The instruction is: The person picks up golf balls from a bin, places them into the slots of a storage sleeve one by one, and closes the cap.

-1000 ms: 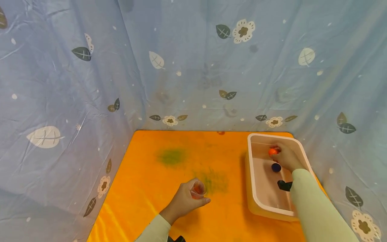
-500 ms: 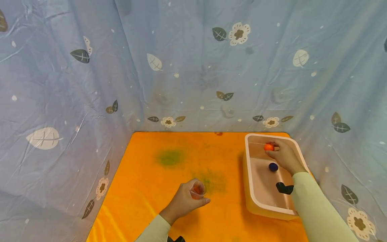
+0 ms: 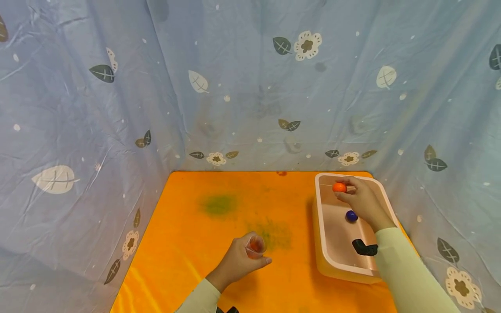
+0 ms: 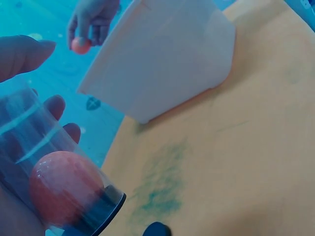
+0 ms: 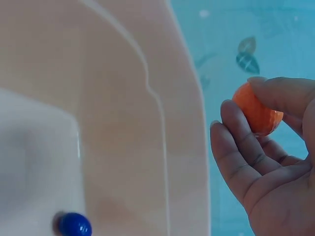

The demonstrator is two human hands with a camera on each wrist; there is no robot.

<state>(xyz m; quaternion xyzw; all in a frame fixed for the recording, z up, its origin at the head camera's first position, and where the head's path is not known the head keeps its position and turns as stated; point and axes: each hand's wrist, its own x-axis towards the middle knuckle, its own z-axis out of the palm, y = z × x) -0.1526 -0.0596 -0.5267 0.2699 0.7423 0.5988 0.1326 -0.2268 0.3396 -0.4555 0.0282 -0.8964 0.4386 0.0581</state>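
Observation:
My left hand grips a clear cylindrical container over the table. In the left wrist view a reddish ball lies low inside it, by its dark base. Between thumb and fingers, my right hand pinches an orange ball, held up over the far part of a pale pink plastic bin. The right wrist view shows this orange ball with a textured surface, beyond the bin's rim. On the bin's floor sits a dark blue ball, apart from the hand.
An orange cloth with green smudges covers the table. Pale blue patterned curtains rise along its back, left and right sides. The bin stands at the right, with high walls close to the right curtain.
My right hand has lifted the orange ball from lower inside the bin and carried it left. The left hand still holds the clear container in place. The head view has turned slightly.

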